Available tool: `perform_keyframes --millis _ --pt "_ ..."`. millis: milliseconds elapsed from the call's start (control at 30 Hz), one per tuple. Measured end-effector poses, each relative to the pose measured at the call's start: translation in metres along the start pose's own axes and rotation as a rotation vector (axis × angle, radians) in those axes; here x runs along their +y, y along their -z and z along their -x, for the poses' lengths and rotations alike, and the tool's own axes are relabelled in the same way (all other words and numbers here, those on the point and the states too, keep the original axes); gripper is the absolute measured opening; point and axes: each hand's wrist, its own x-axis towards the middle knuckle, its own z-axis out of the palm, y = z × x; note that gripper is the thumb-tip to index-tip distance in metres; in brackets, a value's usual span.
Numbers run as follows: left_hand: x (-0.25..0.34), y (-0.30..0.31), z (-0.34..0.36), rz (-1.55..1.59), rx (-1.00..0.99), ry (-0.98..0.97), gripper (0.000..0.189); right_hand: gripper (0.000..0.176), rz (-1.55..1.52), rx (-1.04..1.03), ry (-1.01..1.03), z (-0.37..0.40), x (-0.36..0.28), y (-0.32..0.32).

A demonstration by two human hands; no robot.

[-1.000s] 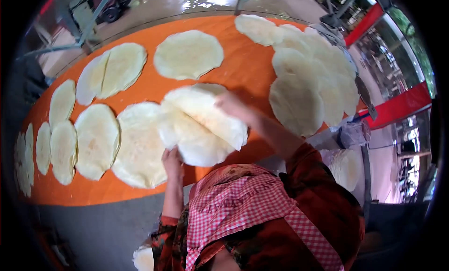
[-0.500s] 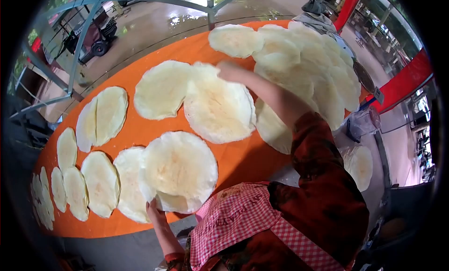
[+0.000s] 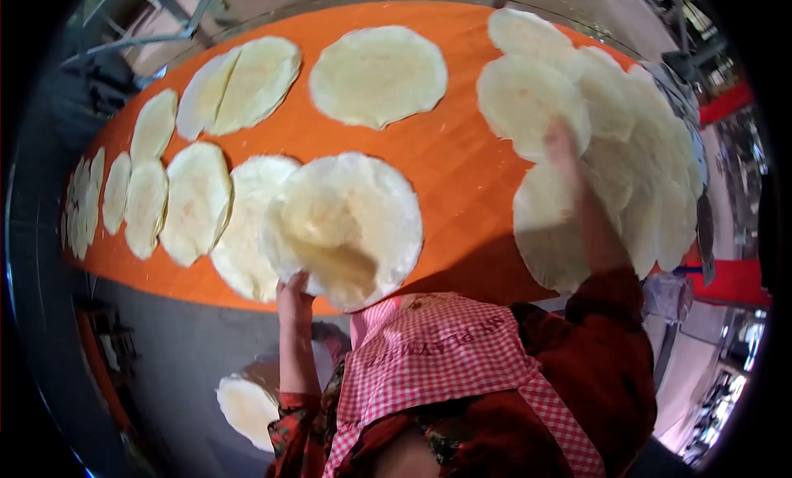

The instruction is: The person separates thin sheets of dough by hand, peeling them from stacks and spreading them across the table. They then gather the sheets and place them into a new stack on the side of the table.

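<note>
My left hand (image 3: 295, 290) pinches the near left edge of a large, thin round flatbread (image 3: 375, 206), which is bowed with a shadowed hollow. That flatbread partly covers another flatbread (image 3: 247, 222) lying on the orange table (image 3: 454, 189). Farther right, my right hand (image 3: 563, 144) is over a pale flatbread (image 3: 528, 94) at the left side of a spread of overlapping flatbreads (image 3: 639, 164). Its fingers are smeared by motion, so their grip is not clear.
A single flatbread (image 3: 379, 74) lies at the table's far middle. Folded or paired flatbreads (image 3: 247, 82) and several others line the left side. Below the near edge, a pale round stack (image 3: 247, 408) sits low. A plastic container (image 3: 667, 296) is at the right.
My right hand has moved from the middle flatbread to the right-hand spread, and that middle flatbread has left its place. The flatbread in my left hand is now more bowed. The view has shifted.
</note>
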Motion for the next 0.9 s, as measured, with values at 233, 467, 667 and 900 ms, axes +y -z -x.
perform_keyframes --millis 233,467,667,900 --pt "0.018 -0.074 0.024 0.044 -0.191 0.066 0.026 0.061 0.145 -0.886 0.573 0.302 -0.269 -0.149" --pt "0.043 -0.078 0.01 0.106 -0.415 -0.098 0.028 0.028 0.245 -0.845 0.415 0.224 -0.329 -0.195" --pt "-0.032 -0.061 -0.059 -0.519 -0.575 -0.532 0.01 0.023 -0.238 -0.556 0.303 0.01 -0.364 -0.147" --pt "-0.093 -0.083 -0.1 -0.967 -0.714 -1.079 0.008 0.035 -0.768 -0.129 0.148 -0.129 -0.286 -0.057"
